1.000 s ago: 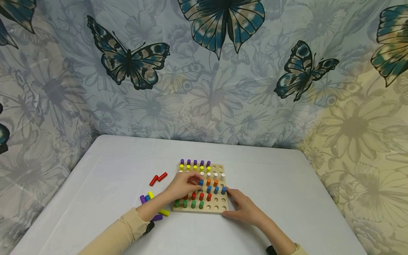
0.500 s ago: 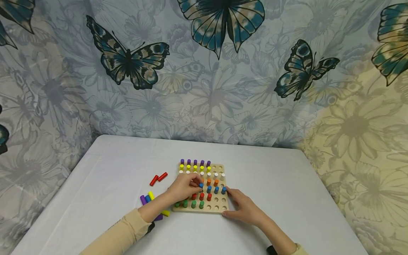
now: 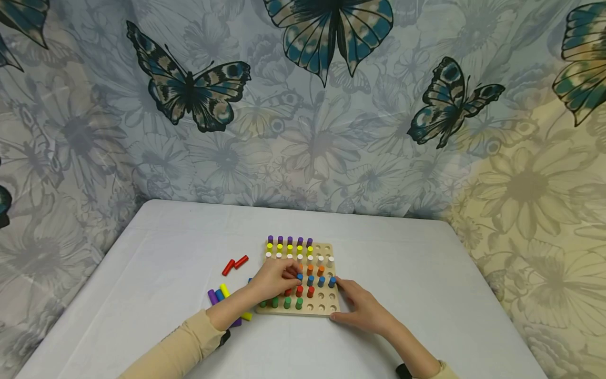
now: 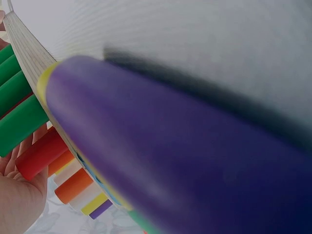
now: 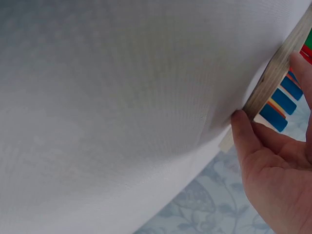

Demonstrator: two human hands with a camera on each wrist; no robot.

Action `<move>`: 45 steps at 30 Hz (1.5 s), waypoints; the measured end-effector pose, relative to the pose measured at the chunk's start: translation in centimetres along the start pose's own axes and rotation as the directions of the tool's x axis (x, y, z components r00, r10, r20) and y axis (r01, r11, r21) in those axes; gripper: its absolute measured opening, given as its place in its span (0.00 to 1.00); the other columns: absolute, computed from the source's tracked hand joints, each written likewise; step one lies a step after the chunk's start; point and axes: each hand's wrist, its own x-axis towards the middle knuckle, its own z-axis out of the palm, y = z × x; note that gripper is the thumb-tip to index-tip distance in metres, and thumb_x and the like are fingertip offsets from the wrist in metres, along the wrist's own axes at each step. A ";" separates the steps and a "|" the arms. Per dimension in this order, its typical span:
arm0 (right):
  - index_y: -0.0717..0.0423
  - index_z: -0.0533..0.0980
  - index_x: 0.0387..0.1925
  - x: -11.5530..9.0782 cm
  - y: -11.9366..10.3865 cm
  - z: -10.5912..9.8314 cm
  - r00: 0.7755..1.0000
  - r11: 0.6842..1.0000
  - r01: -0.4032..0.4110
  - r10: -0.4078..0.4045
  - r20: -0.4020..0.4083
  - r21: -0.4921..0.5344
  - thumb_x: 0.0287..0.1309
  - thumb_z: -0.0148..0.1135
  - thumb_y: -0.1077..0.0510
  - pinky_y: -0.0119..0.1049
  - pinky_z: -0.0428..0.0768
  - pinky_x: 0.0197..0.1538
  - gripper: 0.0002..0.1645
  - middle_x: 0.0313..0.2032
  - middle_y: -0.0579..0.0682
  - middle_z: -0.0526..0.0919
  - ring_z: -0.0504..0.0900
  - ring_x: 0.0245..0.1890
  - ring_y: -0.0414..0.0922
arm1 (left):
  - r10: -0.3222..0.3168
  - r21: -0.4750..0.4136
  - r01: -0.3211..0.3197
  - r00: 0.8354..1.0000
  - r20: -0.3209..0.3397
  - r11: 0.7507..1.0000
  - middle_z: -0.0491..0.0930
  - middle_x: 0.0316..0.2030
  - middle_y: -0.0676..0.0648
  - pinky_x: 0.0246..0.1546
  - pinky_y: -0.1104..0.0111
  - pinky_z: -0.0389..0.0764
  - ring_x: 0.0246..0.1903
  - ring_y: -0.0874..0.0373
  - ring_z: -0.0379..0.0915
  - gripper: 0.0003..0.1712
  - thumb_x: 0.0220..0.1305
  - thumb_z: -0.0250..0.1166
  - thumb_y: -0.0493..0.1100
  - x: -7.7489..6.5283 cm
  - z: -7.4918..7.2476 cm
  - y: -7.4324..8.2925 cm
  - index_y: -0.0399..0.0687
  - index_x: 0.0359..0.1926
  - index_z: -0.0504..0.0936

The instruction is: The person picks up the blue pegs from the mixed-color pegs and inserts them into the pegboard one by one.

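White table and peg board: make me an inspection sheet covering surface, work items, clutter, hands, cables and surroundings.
Surface: white table, with the board resting on it.
Job's things: wooden board with upright coloured pegs; purple row farthest from the person, green row nearest.
Clutter: two loose red pegs left of the board; purple, blue and yellow pegs nearer the person, partly hidden.
Hands: left hand pinches a blue peg, whether seated is unclear; right hand touches the board's right edge.
Cables: nothing seen.
Surroundings: butterfly-and-flower backdrop.

Indoor nook, perhaps a makeshift studio; butterfly-print backdrop (image 3: 322, 142) behind a white table (image 3: 407, 268)
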 end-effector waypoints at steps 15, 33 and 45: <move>0.62 0.59 0.71 0.0 0.0 -0.1 1.000 1.000 0.015 -0.015 0.001 0.007 0.51 0.74 0.46 0.48 0.75 0.58 0.53 0.65 0.61 0.67 0.69 0.63 0.59 | -0.012 -0.019 0.013 1.000 0.017 1.000 0.84 0.35 0.46 0.36 0.75 0.81 0.35 0.59 0.81 0.09 0.61 0.69 0.36 0.0 0.0 0.0 0.38 0.41 0.83; 0.62 0.60 0.71 0.0 -0.3 0.0 1.000 1.000 -0.010 0.010 0.000 0.008 0.50 0.75 0.46 0.49 0.74 0.59 0.53 0.65 0.61 0.67 0.69 0.63 0.58 | -0.076 -0.116 0.072 0.997 -0.030 0.991 0.84 0.37 0.50 0.37 0.73 0.81 0.35 0.62 0.80 0.08 0.61 0.69 0.38 -0.6 -0.8 -0.1 0.45 0.43 0.84; 0.62 0.60 0.71 0.0 -0.3 0.0 1.000 1.000 -0.014 0.014 0.001 0.017 0.50 0.75 0.46 0.49 0.74 0.59 0.53 0.65 0.61 0.67 0.69 0.63 0.59 | -0.263 -0.351 0.236 0.964 -0.033 0.906 0.84 0.38 0.51 0.39 0.66 0.82 0.37 0.58 0.81 0.12 0.62 0.70 0.44 -1.2 -1.7 0.1 0.45 0.45 0.84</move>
